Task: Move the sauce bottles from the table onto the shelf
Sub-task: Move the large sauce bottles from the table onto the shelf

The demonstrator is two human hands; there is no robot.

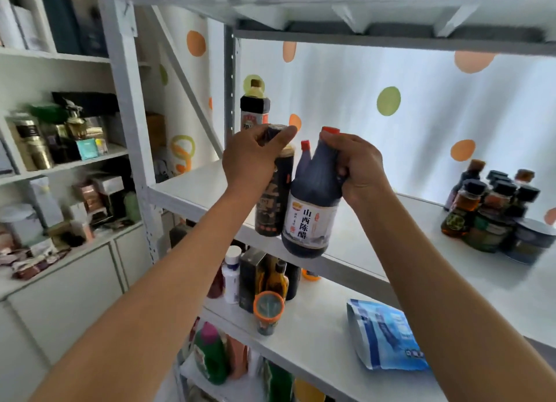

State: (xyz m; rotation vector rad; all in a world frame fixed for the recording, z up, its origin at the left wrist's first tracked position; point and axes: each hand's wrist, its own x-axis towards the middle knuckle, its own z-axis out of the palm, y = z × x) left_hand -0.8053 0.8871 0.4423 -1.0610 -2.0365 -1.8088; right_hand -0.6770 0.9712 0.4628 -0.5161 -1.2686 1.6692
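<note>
My left hand (252,158) grips the neck of a tall dark sauce bottle (275,203) with a black label. My right hand (358,167) grips the neck of a wide dark vinegar bottle (310,218) with a red cap and a white label. Both bottles hang side by side, touching, over the front edge of the white shelf (192,185). Behind them stand another dark bottle (255,109) and a red-capped bottle (304,158) on the shelf.
A cluster of small dark bottles and jars (496,209) fills the shelf's right end. The board below holds bottles, an orange-lidded jar (267,311) and a blue pouch (385,338). A white cabinet (60,167) of boxes stands left.
</note>
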